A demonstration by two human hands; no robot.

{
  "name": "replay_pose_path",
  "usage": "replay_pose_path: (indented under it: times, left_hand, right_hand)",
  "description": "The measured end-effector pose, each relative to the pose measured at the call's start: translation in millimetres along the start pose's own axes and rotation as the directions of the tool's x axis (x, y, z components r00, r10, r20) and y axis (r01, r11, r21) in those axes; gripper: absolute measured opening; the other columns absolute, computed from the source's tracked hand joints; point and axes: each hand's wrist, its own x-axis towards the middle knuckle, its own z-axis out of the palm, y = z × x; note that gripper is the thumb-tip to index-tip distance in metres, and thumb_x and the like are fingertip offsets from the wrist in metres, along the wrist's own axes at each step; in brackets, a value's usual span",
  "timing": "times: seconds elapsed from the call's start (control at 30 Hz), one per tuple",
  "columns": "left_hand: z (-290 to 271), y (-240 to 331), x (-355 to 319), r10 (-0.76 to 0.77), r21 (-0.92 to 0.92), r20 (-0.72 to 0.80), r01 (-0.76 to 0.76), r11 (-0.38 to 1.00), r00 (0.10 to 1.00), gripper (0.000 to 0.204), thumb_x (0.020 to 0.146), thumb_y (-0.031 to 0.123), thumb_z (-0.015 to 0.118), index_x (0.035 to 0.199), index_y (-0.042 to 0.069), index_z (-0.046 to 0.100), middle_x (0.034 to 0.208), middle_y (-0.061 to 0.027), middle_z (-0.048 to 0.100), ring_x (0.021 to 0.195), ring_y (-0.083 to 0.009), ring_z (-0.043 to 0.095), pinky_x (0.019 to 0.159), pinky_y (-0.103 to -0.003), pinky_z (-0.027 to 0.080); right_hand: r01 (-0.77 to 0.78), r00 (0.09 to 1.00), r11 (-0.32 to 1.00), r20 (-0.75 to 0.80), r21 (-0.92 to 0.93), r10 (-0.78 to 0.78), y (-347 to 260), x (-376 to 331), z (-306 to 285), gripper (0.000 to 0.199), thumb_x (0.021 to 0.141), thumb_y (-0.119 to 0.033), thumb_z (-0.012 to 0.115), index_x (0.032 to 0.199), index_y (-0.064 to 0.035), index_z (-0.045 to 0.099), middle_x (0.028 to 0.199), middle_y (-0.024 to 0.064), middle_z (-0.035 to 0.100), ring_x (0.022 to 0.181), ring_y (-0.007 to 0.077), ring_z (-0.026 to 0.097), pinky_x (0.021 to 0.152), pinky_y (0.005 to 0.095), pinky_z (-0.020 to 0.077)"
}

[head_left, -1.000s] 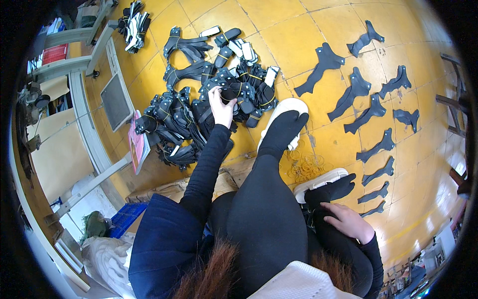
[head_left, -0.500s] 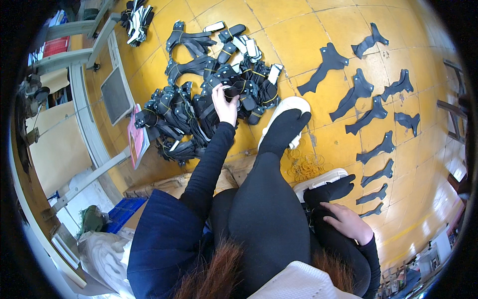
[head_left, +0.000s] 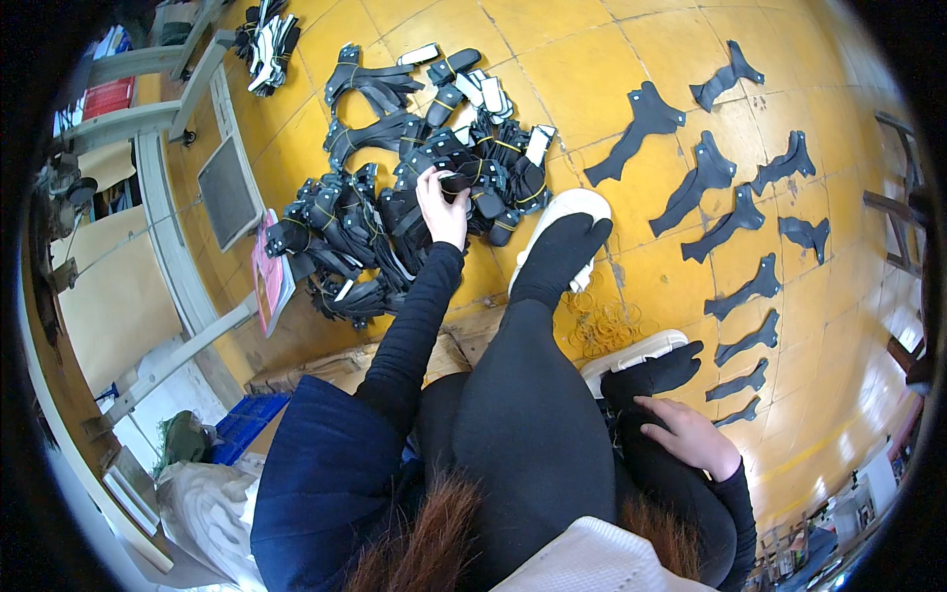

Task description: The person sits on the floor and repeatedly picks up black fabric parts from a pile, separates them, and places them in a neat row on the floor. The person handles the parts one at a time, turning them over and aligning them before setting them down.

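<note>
My left hand (head_left: 443, 211) reaches into a heap of dark cut pieces (head_left: 340, 222) on the yellow tiled floor. Its fingers are closed round the edge of a black piece (head_left: 456, 184), whose full shape is hidden. Yellow rubber bands tie many of the heaped pieces into bundles, and white-faced pieces (head_left: 483, 91) lie at the far side. Resting on my lower right leg, my right hand (head_left: 692, 440) holds nothing, with its fingers stretched out. Several dark, curved flat pieces (head_left: 696, 183) are spread over the floor on the right.
Loose yellow rubber bands (head_left: 600, 328) lie between my white shoes. At the left stand a grey frame (head_left: 158, 202) and a dark panel (head_left: 229, 192), with a pink folder (head_left: 268, 276) beside the heap. Another black-and-white bundle (head_left: 268, 51) lies far left. A blue crate (head_left: 242, 426) is near my left side.
The whole view has shifted slightly. My left hand stays at the same black piece, and my right hand still rests on my leg.
</note>
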Motion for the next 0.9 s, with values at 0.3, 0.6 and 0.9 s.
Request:
replay_pose_path:
  times: [0.3,0.6,0.9]
  left_hand:
    - [0.2,12.5,0.7,-0.036,0.029,0.035,0.035,0.999,0.999,0.044,0.064,0.004,0.074,0.103,0.0,0.054,0.126,-0.0166,0.046,0.119,-0.0343,0.043,0.103,-0.039,0.033]
    - [-6.5,-5.6,-1.0,-0.023,0.218,0.107,-0.001,0.976,0.994,0.062,0.067,0.014,0.078,0.118,-0.004,0.05,0.117,-0.0212,0.053,0.116,-0.0354,0.046,0.1,-0.04,0.036]
    - [-80.4,56.5,16.2,0.14,-0.188,0.223,-0.098,0.977,0.965,0.059,0.068,0.016,0.08,0.115,0.002,0.048,0.107,-0.015,0.056,0.099,-0.0267,0.056,0.091,-0.034,0.042]
  right_hand:
    - [0.058,0.997,0.998,-0.053,-0.034,-0.06,10.1,-1.6,3.4,0.045,0.09,-0.025,0.055,0.13,-0.0086,0.046,0.111,0.0204,0.059,0.105,0.0377,0.055,0.092,0.0408,0.0446]
    - [0.094,0.907,0.992,-0.403,-0.087,-0.121,-28.3,-26.5,-27.6,0.04,0.085,-0.014,0.062,0.122,-0.0031,0.052,0.109,0.019,0.059,0.103,0.0359,0.056,0.089,0.039,0.0448]
    - [0.194,0.248,0.934,-0.906,-0.302,-0.344,-140.3,-214.0,7.5,0.028,0.08,-0.008,0.059,0.106,0.0013,0.059,0.093,0.0144,0.061,0.092,0.023,0.059,0.085,0.0337,0.0448]
